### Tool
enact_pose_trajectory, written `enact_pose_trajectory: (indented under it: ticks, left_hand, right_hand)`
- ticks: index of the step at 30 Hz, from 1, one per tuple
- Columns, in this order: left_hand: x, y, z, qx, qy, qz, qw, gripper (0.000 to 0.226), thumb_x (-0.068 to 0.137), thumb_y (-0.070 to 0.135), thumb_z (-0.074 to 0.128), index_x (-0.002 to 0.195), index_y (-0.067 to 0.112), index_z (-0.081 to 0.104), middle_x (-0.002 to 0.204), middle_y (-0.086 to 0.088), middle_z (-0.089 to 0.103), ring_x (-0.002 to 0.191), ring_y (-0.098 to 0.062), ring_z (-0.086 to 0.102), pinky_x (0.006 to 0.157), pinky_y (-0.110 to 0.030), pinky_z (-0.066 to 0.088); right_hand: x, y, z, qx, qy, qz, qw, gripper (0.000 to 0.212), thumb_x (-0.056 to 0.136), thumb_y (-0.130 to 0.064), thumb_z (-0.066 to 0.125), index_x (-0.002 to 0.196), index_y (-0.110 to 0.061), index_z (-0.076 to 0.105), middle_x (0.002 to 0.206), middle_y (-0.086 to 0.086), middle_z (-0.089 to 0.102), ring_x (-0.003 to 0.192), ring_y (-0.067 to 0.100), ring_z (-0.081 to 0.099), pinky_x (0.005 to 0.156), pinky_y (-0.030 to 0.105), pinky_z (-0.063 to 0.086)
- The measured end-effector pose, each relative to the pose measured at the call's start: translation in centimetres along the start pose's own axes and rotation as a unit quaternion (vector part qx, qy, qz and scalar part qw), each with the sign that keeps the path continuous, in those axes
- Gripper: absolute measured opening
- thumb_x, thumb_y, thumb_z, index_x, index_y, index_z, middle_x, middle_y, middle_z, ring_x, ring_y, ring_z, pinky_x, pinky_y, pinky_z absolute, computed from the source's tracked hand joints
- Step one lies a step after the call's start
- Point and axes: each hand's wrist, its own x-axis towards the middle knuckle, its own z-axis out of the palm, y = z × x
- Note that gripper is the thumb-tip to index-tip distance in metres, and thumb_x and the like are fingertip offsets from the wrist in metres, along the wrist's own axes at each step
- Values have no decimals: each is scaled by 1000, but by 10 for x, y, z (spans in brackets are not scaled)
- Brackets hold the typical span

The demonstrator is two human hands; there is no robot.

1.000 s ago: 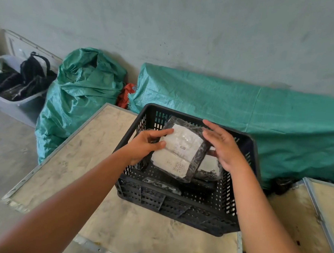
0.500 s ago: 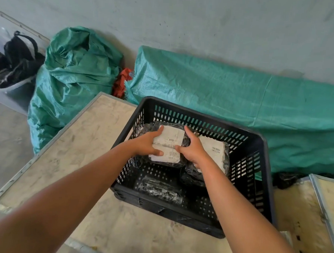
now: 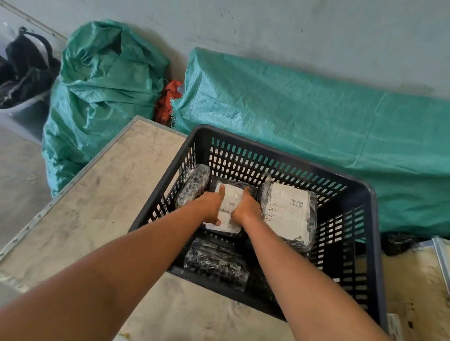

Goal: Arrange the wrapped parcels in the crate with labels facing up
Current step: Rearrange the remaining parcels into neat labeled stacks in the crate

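A black slotted crate stands on a worn tabletop. Down inside it, my left hand and my right hand grip the two sides of a black-wrapped parcel, its white label facing up. To its right lies a larger parcel with a white barcode label up. A black parcel with no label showing leans at the crate's left wall. Another black parcel lies near the front wall, no label visible.
The table carries the crate at its right end. Behind it are a stuffed green sack and a long green tarp-covered heap against the wall. A grey bin with black bags stands far left. A second tabletop lies at right.
Both hands have lowered the labelled parcel from above the crate rim down to the crate floor, between the left parcel and the large labelled one.
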Motion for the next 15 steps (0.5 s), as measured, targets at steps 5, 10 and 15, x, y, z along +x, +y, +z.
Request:
enact_pose_trajectory:
  ticks: [5,10,15]
  left_hand:
    - [2,5,16,67,51,-15,996,56,93,-2,61,146,4,45,140,-27,45,113,-38,62,94,-41,55]
    - [4,3,18,56,55,-20,997,42,92,-5,63,133,-1,58,135,-23,55,112,-38,65,92,-42,55]
    - [-1,3,17,42,73,-19,996,45,92,-6,63,135,-3,55,138,-23,52,116,-38,64,96,-41,54]
  right_hand:
    - [3,14,20,-27,-33,-7,999,74,99,-1,51,162,-10,14,145,20,50,114,29,60,85,31,52]
    - [5,18,31,-57,-29,-3,998,72,100,7,43,163,-7,12,153,24,41,133,34,50,105,35,43]
    - [0,18,26,-43,2,-23,999,45,97,-6,56,141,-2,47,130,22,61,119,36,59,93,36,46]
